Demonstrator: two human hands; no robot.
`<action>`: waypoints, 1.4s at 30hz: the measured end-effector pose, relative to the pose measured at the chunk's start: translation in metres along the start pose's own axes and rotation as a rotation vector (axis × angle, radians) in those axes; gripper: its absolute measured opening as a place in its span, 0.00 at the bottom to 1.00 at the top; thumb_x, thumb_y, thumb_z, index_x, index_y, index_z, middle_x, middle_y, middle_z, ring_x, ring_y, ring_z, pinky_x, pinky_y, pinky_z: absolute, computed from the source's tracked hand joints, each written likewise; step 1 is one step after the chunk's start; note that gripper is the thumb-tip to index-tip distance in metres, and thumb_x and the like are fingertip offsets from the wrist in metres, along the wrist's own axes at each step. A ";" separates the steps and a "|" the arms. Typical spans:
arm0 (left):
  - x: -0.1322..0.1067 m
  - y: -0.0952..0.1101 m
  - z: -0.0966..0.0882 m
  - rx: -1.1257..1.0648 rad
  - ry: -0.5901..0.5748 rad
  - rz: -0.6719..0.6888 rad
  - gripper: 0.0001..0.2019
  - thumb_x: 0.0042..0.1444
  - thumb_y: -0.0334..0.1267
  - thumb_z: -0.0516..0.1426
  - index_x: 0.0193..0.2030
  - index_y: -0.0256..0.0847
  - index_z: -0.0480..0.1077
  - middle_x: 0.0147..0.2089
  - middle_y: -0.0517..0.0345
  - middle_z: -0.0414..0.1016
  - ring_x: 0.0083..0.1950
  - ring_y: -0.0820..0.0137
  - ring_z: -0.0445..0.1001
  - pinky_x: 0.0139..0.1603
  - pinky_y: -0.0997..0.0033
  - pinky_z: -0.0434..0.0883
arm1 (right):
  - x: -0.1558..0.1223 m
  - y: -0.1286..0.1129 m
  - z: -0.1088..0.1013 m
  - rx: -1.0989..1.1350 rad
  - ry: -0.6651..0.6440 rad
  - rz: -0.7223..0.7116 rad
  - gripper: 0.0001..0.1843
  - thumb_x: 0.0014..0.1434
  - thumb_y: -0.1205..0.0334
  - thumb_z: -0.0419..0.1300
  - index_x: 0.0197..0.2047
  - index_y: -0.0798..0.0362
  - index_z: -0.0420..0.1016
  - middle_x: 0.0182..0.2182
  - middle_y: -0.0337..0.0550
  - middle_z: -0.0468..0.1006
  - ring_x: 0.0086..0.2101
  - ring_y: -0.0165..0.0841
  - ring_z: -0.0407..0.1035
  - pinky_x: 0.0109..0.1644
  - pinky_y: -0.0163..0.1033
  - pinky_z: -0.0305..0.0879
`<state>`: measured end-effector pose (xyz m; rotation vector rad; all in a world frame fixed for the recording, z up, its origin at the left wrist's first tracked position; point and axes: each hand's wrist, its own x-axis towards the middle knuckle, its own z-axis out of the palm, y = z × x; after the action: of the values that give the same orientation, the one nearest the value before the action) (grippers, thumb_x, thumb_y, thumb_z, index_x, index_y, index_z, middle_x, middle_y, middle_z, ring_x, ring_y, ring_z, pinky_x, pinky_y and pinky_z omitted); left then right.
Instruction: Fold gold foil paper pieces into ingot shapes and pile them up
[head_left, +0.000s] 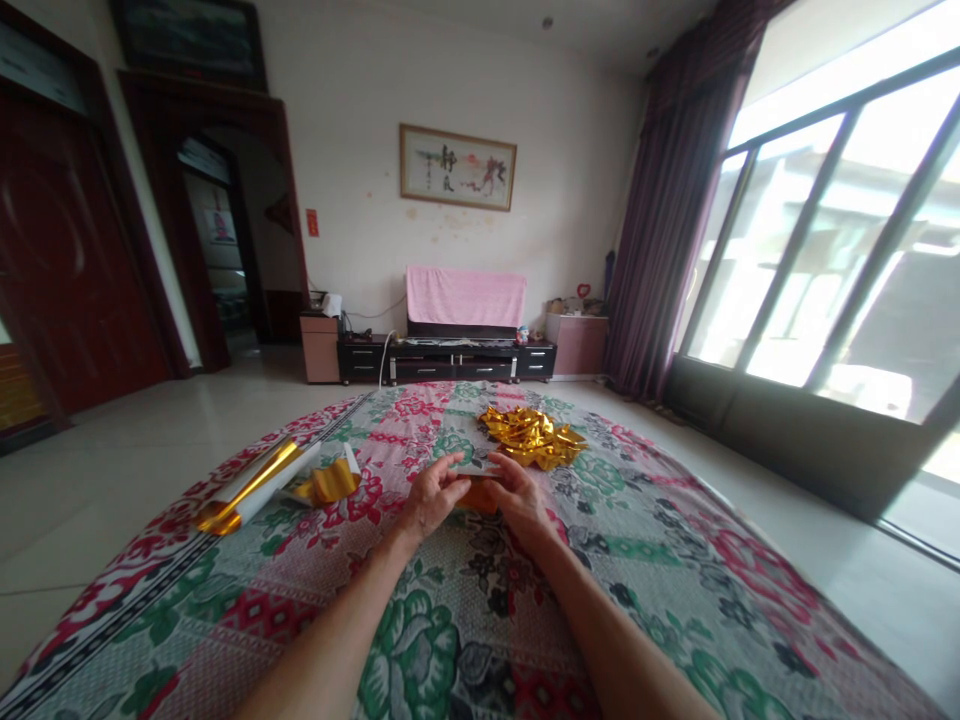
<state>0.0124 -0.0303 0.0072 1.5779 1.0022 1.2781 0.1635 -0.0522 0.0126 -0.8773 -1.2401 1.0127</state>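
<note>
Between my two hands is a small sheet of gold foil paper (478, 496), its pale side turned up along the far edge. My left hand (435, 497) pinches its left end with thumb and fingers. The right end is gripped the same way by my right hand (517, 497). Just beyond my right hand lies a heap of folded gold foil pieces (532, 436). To the left rest a long roll or stack of gold and white foil sheets (259, 487) and a loose curled gold sheet (330, 484).
A flowered cloth (420, 650) in green, red and grey covers the round surface under my hands. Beyond it stand a low black cabinet (457, 368) and a screen-shaped thing under a pink cloth (466, 296). A tall window (810, 250) with a purple curtain (660, 220) is at right.
</note>
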 end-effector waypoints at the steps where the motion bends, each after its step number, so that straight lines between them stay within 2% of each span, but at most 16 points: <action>1: 0.000 0.002 0.000 -0.005 0.000 -0.008 0.23 0.45 0.40 0.57 0.50 0.34 0.67 0.31 0.58 0.73 0.30 0.73 0.70 0.32 0.76 0.66 | 0.000 0.000 0.000 -0.011 0.002 -0.002 0.25 0.42 0.59 0.62 0.46 0.54 0.67 0.33 0.41 0.75 0.30 0.31 0.68 0.34 0.35 0.65; 5: -0.004 0.010 -0.001 0.014 0.022 0.004 0.13 0.45 0.42 0.57 0.33 0.34 0.72 0.25 0.60 0.71 0.27 0.74 0.67 0.30 0.77 0.64 | -0.003 -0.003 0.002 -0.044 0.016 0.002 0.22 0.42 0.61 0.60 0.44 0.54 0.69 0.29 0.38 0.73 0.28 0.28 0.66 0.32 0.33 0.63; 7: -0.005 0.013 -0.002 0.036 0.028 0.012 0.11 0.45 0.42 0.57 0.30 0.35 0.72 0.24 0.61 0.71 0.27 0.74 0.67 0.30 0.77 0.64 | -0.004 -0.006 0.002 -0.065 0.001 0.019 0.21 0.43 0.61 0.59 0.43 0.54 0.70 0.28 0.38 0.73 0.26 0.28 0.65 0.31 0.32 0.62; 11: -0.004 0.014 -0.003 0.046 0.031 0.022 0.11 0.45 0.42 0.57 0.28 0.35 0.72 0.23 0.60 0.71 0.26 0.73 0.67 0.29 0.76 0.64 | -0.003 -0.015 0.002 -0.269 -0.073 -0.013 0.18 0.43 0.63 0.56 0.40 0.55 0.74 0.27 0.38 0.73 0.26 0.28 0.63 0.29 0.31 0.59; 14: -0.002 0.015 -0.002 0.036 0.021 0.032 0.11 0.45 0.41 0.56 0.29 0.35 0.72 0.24 0.60 0.72 0.26 0.73 0.68 0.28 0.77 0.65 | -0.001 -0.022 0.001 -0.485 -0.145 -0.116 0.11 0.46 0.63 0.54 0.31 0.56 0.76 0.22 0.36 0.71 0.24 0.26 0.60 0.26 0.30 0.55; 17: -0.002 0.018 -0.002 0.027 0.016 0.037 0.10 0.45 0.41 0.57 0.29 0.35 0.72 0.24 0.59 0.72 0.27 0.73 0.69 0.28 0.77 0.65 | 0.001 -0.029 0.001 -0.571 -0.158 -0.161 0.12 0.49 0.61 0.53 0.24 0.56 0.75 0.17 0.35 0.66 0.21 0.25 0.56 0.23 0.30 0.50; 20: -0.002 0.021 -0.002 0.022 0.009 0.038 0.10 0.45 0.41 0.57 0.29 0.35 0.72 0.24 0.59 0.72 0.26 0.73 0.68 0.28 0.77 0.65 | 0.000 -0.036 0.001 -0.529 -0.145 -0.121 0.12 0.49 0.61 0.53 0.27 0.55 0.77 0.19 0.36 0.68 0.22 0.26 0.57 0.24 0.29 0.52; 28: -0.003 0.023 -0.001 0.009 -0.019 0.009 0.12 0.44 0.42 0.57 0.30 0.34 0.74 0.24 0.59 0.72 0.26 0.73 0.68 0.27 0.77 0.65 | 0.001 -0.043 0.000 -0.479 -0.201 -0.073 0.10 0.47 0.60 0.56 0.25 0.56 0.76 0.18 0.36 0.69 0.20 0.24 0.57 0.22 0.29 0.51; 31: -0.002 0.022 -0.001 -0.029 -0.022 0.001 0.15 0.45 0.43 0.57 0.36 0.34 0.73 0.22 0.61 0.71 0.23 0.76 0.66 0.25 0.79 0.63 | 0.004 -0.036 -0.002 -0.387 -0.187 -0.011 0.10 0.46 0.60 0.57 0.27 0.56 0.75 0.17 0.36 0.69 0.18 0.24 0.58 0.21 0.29 0.52; 33: -0.002 0.021 -0.002 -0.067 -0.022 -0.008 0.18 0.47 0.43 0.55 0.43 0.34 0.72 0.22 0.62 0.70 0.21 0.78 0.64 0.23 0.80 0.61 | 0.006 -0.029 -0.005 -0.292 -0.169 0.093 0.11 0.48 0.58 0.55 0.26 0.57 0.73 0.14 0.35 0.67 0.15 0.24 0.58 0.19 0.29 0.52; 36: -0.002 0.021 -0.004 -0.050 -0.036 -0.007 0.21 0.48 0.41 0.54 0.48 0.36 0.70 0.28 0.59 0.73 0.22 0.77 0.66 0.23 0.79 0.62 | 0.008 -0.018 -0.013 -0.167 -0.153 0.183 0.13 0.48 0.55 0.56 0.25 0.57 0.71 0.13 0.36 0.68 0.14 0.24 0.59 0.18 0.29 0.53; 38: -0.002 0.021 -0.004 -0.008 -0.075 0.001 0.20 0.47 0.38 0.53 0.48 0.36 0.71 0.33 0.56 0.75 0.24 0.76 0.69 0.25 0.79 0.63 | 0.010 -0.013 -0.019 -0.117 -0.117 0.201 0.12 0.46 0.55 0.58 0.25 0.57 0.70 0.14 0.36 0.69 0.14 0.23 0.58 0.17 0.28 0.50; 42: -0.004 0.022 -0.002 0.045 -0.179 0.031 0.22 0.43 0.31 0.52 0.47 0.39 0.72 0.37 0.56 0.76 0.26 0.75 0.70 0.29 0.77 0.66 | 0.011 -0.007 -0.025 -0.029 -0.155 0.285 0.13 0.45 0.54 0.59 0.23 0.57 0.69 0.15 0.36 0.69 0.15 0.23 0.58 0.18 0.28 0.51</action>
<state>0.0116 -0.0411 0.0274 1.7151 0.9018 1.1190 0.1900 -0.0437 0.0193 -1.0335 -1.2846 1.3130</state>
